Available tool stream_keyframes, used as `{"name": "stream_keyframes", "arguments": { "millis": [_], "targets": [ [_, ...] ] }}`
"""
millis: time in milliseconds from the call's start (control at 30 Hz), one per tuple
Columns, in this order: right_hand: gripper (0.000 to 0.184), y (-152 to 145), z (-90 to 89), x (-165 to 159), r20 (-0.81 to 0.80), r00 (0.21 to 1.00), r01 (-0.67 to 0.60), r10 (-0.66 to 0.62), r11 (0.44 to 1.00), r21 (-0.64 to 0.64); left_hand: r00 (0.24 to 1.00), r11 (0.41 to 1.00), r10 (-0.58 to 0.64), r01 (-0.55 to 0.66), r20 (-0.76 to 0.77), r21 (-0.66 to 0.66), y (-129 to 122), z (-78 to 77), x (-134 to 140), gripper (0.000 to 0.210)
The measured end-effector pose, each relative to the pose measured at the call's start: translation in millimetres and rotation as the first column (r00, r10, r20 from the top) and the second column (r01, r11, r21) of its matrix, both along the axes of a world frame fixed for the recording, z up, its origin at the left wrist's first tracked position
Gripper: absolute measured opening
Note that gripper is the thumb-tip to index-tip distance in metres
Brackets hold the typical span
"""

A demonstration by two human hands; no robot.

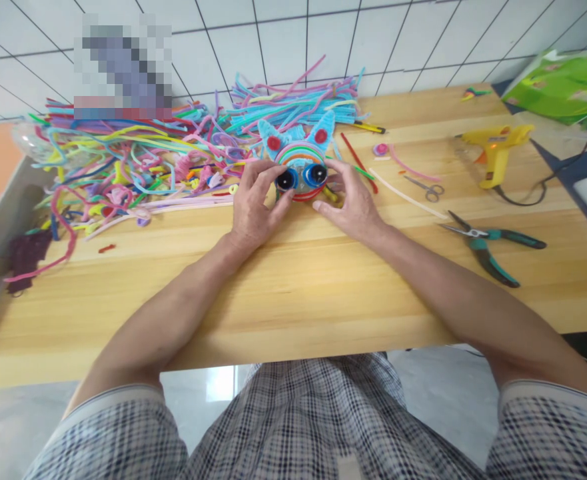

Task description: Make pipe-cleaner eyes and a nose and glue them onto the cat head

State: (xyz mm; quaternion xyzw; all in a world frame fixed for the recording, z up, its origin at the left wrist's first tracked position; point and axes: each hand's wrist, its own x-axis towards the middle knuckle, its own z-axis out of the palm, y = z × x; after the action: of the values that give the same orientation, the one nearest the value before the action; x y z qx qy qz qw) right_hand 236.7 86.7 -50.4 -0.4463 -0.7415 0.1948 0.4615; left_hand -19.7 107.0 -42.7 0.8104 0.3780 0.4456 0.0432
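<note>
A pipe-cleaner animal figure [300, 153] stands at the table's middle, facing me. It has pointed light-blue ears with red centres, rainbow bands on the forehead, big black eyes ringed in blue and a red strip below them. My left hand [253, 207] grips its left side, the fingertips and thumb around the eye there. On the opposite side my right hand [354, 203] curves its fingers against the figure by the other eye, the thumb lower down at the front. The figure's back and most of its base are hidden.
Loose pipe cleaners [173, 153] lie heaped to the left and behind. On the right are small scissors [430, 190], pliers [480, 240] with spread handles, a yellow glue gun [498, 150] with its cord, and a green package [558, 87]. A tiled wall [283, 33] borders the table behind.
</note>
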Motion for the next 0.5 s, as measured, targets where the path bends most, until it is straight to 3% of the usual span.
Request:
{"name": "stream_keyframes", "arguments": {
  "millis": [233,500],
  "targets": [
    [0.074,4.1,-6.5,3.6,0.02,1.0,-0.023,0.023,0.999,0.044,0.964,0.99,-0.002,0.039,0.268,-0.132,5.0,-7.1,-2.1,0.051],
    [0.075,7.4,-10.8,4.3,0.033,0.999,-0.03,0.028,0.997,0.067,0.869,0.91,0.011,0.196,0.495,-0.365,24.2,-20.4,-9.3,0.054]
  ]
}}
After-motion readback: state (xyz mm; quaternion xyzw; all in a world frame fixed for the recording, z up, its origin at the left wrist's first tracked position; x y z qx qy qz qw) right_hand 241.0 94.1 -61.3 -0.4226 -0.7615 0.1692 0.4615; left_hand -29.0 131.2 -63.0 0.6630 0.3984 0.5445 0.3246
